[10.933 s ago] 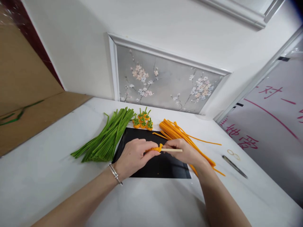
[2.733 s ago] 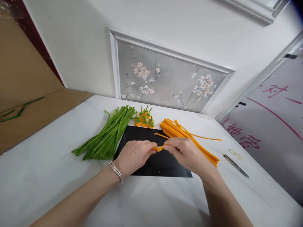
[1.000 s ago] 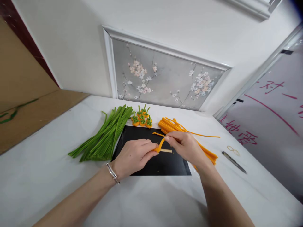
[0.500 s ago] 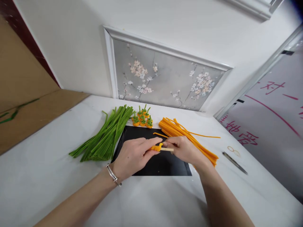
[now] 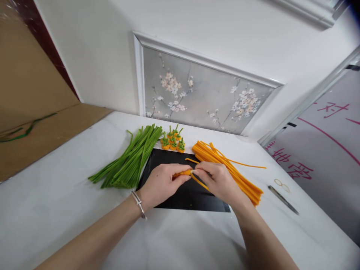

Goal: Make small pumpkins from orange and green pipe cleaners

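The left hand [image 5: 161, 182] has its grip pinching an orange coil [image 5: 182, 173] over the black sheet [image 5: 191, 198]; the right hand [image 5: 219, 179] crowds the coil's end, its grip on what I can't tell; beyond, green stems [image 5: 131, 159] at ten o'clock, an orange bundle [image 5: 219, 157] at two, pumpkin-like pieces [image 5: 173, 143] near twelve

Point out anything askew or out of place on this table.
Small strays: one orange pipe cleaner splays rightward from the orange bundle, and a bent green pipe cleaner pokes from the green bundle, while their neighbours lie together.
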`<state>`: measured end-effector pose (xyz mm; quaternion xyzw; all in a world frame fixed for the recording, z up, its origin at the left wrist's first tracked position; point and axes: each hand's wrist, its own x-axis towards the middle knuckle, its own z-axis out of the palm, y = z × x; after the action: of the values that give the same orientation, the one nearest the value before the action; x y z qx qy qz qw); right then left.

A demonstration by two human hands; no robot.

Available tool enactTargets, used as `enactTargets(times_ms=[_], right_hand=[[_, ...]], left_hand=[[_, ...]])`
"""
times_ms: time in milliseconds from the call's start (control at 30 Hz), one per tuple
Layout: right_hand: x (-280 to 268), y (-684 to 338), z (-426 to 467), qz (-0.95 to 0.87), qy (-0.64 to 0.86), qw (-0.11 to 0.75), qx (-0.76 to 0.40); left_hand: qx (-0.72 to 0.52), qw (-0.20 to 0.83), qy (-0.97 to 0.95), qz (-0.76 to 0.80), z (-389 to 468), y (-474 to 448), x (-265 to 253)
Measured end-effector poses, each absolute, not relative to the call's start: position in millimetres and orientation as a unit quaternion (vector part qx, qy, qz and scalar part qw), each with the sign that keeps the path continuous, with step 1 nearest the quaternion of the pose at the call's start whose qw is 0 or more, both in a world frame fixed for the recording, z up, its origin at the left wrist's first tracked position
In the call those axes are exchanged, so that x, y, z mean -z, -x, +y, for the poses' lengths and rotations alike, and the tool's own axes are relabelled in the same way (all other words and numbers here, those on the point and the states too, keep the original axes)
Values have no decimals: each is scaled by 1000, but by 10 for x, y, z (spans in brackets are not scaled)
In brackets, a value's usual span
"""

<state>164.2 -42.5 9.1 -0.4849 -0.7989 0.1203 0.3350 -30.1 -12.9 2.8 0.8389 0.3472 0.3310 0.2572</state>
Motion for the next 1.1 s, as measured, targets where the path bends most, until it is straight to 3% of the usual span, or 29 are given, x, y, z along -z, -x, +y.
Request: enactTargets(times_ms=[233, 633, 800, 967, 1100], right_hand=[[-57, -1545, -434, -781, 474, 395, -90], [-37, -1559, -419, -782, 468, 389, -134], [29, -1547, -388, -786, 461, 324, -254], [11, -1555, -421, -816, 488, 285, -120], [-41, -1529, -491, -842, 475, 233, -103]], left_hand=[[-354, 249, -832, 346, -99, 322, -60], [-331, 252, -844, 338, -104, 343, -77], [-332, 301, -832, 327, -91, 368, -113], [-328, 250, -850, 328, -82, 399, -131], [-322, 144, -860, 368, -60, 430, -106]])
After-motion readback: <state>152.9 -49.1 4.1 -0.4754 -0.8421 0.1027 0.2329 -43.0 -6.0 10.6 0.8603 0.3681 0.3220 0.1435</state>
